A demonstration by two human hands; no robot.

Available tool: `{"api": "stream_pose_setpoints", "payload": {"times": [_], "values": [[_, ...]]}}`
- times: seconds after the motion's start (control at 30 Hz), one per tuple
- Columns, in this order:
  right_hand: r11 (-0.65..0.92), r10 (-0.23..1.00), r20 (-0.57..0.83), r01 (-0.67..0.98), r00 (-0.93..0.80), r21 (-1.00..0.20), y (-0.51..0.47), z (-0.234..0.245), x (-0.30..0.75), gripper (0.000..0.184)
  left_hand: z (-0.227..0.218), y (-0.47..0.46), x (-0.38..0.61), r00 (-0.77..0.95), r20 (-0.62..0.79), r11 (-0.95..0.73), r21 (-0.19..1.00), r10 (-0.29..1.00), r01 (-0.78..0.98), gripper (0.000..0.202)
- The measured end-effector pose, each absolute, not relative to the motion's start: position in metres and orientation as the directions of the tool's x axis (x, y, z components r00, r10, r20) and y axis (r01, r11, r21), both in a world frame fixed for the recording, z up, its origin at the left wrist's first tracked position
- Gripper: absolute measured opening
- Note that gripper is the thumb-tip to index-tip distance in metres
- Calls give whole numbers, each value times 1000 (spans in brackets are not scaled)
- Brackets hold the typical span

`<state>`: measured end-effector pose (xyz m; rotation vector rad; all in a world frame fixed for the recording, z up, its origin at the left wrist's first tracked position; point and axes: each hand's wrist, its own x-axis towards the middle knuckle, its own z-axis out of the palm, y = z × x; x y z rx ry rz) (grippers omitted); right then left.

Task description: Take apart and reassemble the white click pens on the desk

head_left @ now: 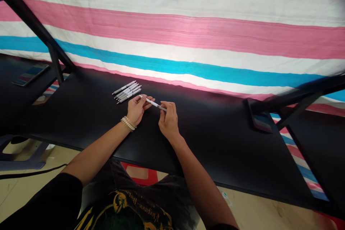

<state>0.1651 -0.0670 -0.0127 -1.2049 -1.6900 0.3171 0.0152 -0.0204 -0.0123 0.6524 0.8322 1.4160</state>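
A white pen with a grey grip (153, 103) is held slantwise above the black table, between my two hands. My left hand (137, 109), with a beaded bracelet (128, 123) at its wrist, pinches the pen's white end between thumb and fingers. At the grey end, the fingers of my right hand (169, 118) are closed around the pen; its tip is partly hidden by them. Several similar white and grey pens (127, 91) lie side by side on the table, just beyond my left hand.
The black table (215, 140) stretches to both sides. A striped sheet (172, 32) hangs behind it. Black slanted metal braces stand at the left (55, 61) and right (292, 109). Below the table's front edge are a red stool (152, 176) and a grey-blue stool (33, 161).
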Motion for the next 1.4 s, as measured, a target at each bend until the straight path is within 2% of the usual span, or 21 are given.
{"api": "stream_pose_setpoints", "payload": {"times": [0.1,0.17,0.23,0.33,0.43,0.57,0.8,1.03,1.13,1.2,1.3,1.4], "values": [[405,870,492,518,36,-753,-66,-14,168,28,-12,-20,15,-31,-105,69,820,994,-568,27],[367,889,452,481,69,-796,-65,-14,169,34,-11,-21,15,-35,-99,61,820,994,-570,27],[368,888,452,465,81,-805,-64,-14,170,39,-10,-21,16,-42,-93,52,816,995,-575,27],[342,908,411,428,79,-837,-63,-13,172,35,-8,-21,16,-50,-90,44,812,995,-582,26],[312,919,379,386,112,-868,-62,-13,173,40,-8,-20,15,-58,-85,33,801,995,-597,26],[278,944,316,295,91,-914,-61,-12,173,38,-10,-19,13,-77,-94,29,798,993,-602,25],[246,956,275,232,104,-941,-62,-12,172,41,-9,-18,14,-85,-114,41,804,990,-594,26],[237,964,260,256,60,-937,-63,-14,173,30,-8,-18,15,-85,-111,41,812,990,-583,27],[227,973,231,224,-11,-948,-63,-12,172,28,-3,-17,11,-10,-135,96,758,991,-645,21],[226,974,226,166,-21,-960,-63,-10,171,35,4,-16,6,121,-175,209,680,977,-702,18],[232,972,233,62,10,-971,-61,-7,171,38,15,-15,-4,319,-232,394,564,919,-725,25],[202,978,203,35,51,-979,-59,-5,173,37,20,-16,-12,347,-248,427,526,904,-736,22]]}}
